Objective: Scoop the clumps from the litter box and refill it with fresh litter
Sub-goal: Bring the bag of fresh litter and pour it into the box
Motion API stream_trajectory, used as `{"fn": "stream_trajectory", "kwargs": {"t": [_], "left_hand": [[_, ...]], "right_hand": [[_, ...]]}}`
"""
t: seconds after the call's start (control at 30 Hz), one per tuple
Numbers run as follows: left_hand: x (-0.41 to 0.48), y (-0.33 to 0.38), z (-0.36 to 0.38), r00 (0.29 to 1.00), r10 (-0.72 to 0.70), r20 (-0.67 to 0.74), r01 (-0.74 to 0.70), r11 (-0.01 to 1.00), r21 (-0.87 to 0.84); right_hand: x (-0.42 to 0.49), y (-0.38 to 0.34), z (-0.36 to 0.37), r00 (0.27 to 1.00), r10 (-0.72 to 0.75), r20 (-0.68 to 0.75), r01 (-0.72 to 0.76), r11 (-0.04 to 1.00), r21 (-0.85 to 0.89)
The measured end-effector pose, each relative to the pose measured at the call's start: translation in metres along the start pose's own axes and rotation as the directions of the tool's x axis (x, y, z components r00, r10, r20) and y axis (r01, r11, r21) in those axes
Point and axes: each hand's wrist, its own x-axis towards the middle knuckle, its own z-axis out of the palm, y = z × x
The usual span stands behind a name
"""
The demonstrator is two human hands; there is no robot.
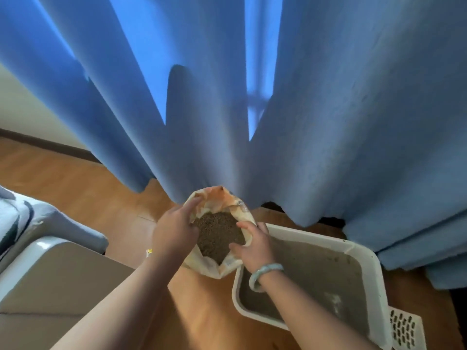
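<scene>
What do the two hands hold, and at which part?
Both hold the litter bag by its open rim: left hand on the left edge, right hand on the right edge.

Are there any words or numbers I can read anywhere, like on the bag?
None can be read.
Litter bag: orange and white print, with a small patch near its far right edge, too blurred to read.
Litter box: plain, no lettering.
Slotted scoop: no lettering.

The slotted scoop [404, 329] runs off the bottom edge, its handle unseen — the litter box [364, 251] behind it loses its near-right corner there too.
</scene>
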Motion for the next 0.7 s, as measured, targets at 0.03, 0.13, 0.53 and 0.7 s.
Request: {"fn": "stream_trajectory", "kwargs": {"t": [0.03, 0.13, 0.53, 0.7], "left_hand": [[0.003, -0.006, 0.01, 1.0, 0.005, -0.017, -0.005, 1.0, 0.015], [0.005, -0.027, 0.047, 0.999, 0.015, -0.03, -0.015, 1.0, -0.014], [-0.019, -0.023, 0.122, 0.994, 0.04, -0.101, -0.064, 0.968, -0.241], [-0.013, -0.009, 0.135, 0.989, 0.136, -0.051, -0.144, 0.964, -0.225]], "right_hand": [[0.009, 0.01, 0.008, 1.0, -0.008, 0.018, 0.008, 1.0, 0.005], [0.033, 0.042, 0.025, 0.997, -0.016, 0.076, 0.013, 0.999, 0.044], [0.05, 0.117, 0.01, 0.975, -0.002, 0.222, -0.008, 0.999, 0.047], [0.056, 0.126, 0.002, 0.973, 0.032, 0.23, -0.021, 0.998, -0.051]]}}
